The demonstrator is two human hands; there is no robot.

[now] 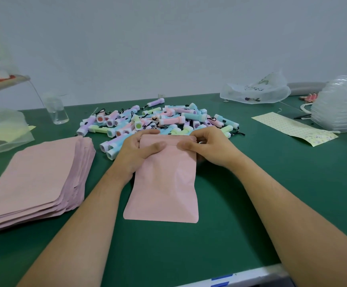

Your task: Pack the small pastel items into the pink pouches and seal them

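Pink film pouch [164, 183] lies flat at the middle of the green table [272, 183], mouth toward 12 o'clock, and both hands hold its top strip. The left hand [135, 150] pinches the 11 o'clock corner, thumb on the front and fingers curled behind. The right hand [207, 146] pinches the 1 o'clock corner the same way, and the 2 thumbs nearly meet along a faint crease line. Whether the mouth is pressed closed I cannot tell. The body bulges a little, so it probably has something inside. It looks light, thin and limp, likely smooth enough to slide on the mat. The firmer closure strip is the place to take it, pinching along from end to end. Small pastel torches [158, 121] sit heaped at 12 o'clock, just beyond the fingers. A stack of empty pouches [36, 175] lies at 9 o'clock.
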